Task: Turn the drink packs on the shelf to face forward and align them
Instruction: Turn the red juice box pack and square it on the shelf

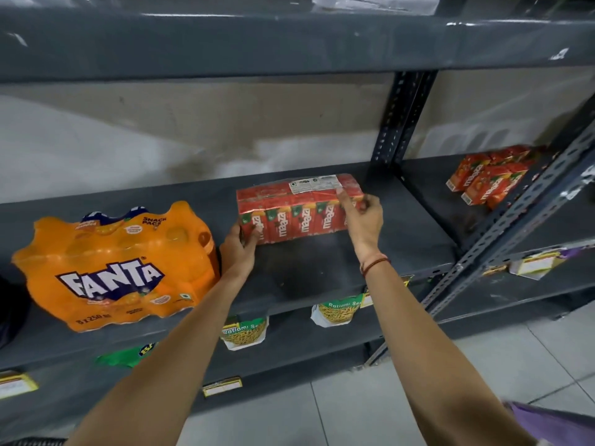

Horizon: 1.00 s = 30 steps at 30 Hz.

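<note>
A red shrink-wrapped pack of Maaza juice cartons stands on the grey metal shelf, its front turned toward me. My left hand grips its lower left corner. My right hand holds its right end, fingers curled over the top edge. An orange Fanta multipack sits on the same shelf to the left, label facing forward and tilted slightly.
More red Maaza cartons lie stacked on the neighbouring shelf bay at right, behind a slotted upright post. Snack packets hang out from the shelf below. A dark object sits at the far left edge.
</note>
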{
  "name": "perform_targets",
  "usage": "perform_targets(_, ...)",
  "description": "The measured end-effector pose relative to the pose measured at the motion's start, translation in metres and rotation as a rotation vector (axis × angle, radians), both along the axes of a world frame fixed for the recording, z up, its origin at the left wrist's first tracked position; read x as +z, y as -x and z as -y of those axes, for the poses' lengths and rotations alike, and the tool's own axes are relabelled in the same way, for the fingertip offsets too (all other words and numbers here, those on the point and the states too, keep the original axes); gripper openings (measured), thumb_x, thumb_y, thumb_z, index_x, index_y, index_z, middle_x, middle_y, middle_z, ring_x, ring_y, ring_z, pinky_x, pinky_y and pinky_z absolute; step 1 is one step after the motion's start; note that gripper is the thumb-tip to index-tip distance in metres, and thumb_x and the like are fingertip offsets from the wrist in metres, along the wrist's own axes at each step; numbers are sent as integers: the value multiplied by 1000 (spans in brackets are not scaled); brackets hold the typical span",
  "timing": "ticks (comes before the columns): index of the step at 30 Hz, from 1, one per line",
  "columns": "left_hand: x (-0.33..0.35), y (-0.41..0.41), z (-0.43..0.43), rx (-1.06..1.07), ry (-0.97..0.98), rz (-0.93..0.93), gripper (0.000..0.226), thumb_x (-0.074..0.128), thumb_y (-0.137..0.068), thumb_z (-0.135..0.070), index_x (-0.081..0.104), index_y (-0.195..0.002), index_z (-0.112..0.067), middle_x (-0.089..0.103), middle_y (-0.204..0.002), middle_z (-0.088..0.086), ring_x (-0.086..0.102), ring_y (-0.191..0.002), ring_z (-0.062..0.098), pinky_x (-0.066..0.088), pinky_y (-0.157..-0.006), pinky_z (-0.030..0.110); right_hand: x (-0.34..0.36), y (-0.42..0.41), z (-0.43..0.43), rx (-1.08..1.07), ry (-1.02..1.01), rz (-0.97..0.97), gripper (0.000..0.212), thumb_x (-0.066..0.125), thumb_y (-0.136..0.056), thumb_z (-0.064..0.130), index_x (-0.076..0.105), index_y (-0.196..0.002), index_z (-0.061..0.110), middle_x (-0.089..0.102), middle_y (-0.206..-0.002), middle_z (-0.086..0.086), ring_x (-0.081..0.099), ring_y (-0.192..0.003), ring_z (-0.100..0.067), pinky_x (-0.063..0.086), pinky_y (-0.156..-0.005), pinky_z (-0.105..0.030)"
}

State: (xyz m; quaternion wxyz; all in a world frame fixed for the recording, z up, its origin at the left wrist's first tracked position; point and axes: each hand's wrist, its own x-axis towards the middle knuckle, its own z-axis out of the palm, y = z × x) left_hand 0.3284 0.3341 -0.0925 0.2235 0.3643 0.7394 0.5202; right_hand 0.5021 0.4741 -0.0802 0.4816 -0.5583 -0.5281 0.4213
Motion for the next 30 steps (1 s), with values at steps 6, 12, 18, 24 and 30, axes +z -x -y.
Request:
perform_targets(6,3,-10,8,-17,29,-2,47,46,-94,-39,47,-130,-9,61,-126,12,57,-117,26,42,-91,28,13,-9,11,195,107,-9,53,59,-85,53,55,-123,16,65,-110,-3,62,-93,-13,46,-88,-28)
perform_targets(12,-1,-22,31,-14,98,-56,51,41,-94,-45,45,-130,-10,59,-128,11,56,-118,27,46,-98,40,16,-26,38,148,62,59,40,57,-88,52,58,-109,19,63,-91,8,61,-86,-9,44,-84,-22)
perform_targets(18,-9,-44,67,-7,36,-130,41,47,-95,-33,50,-122,-3,65,-115,12,63,-97,20,47,-73,18,11,-54,82,99,29,62,29,58,-89,47,57,-82,19,51,-69,16,53,-61,12,38,-58,3)
perform_targets(24,-10,-53,86,1,-24,-130,44,48,-94,-33,51,-125,-3,67,-112,13,65,-96,23,52,-77,32,20,-61,102,100,10,39,33,59,-89,44,42,-66,28,44,-63,15,50,-62,2,36,-53,2)
perform_targets(30,-13,-59,95,18,-21,-108,46,50,-93,-30,47,-132,-6,64,-120,10,61,-111,21,51,-94,38,13,-68,99,123,-3,19,31,59,-88,48,55,-76,19,52,-67,13,53,-68,0,36,-55,3)
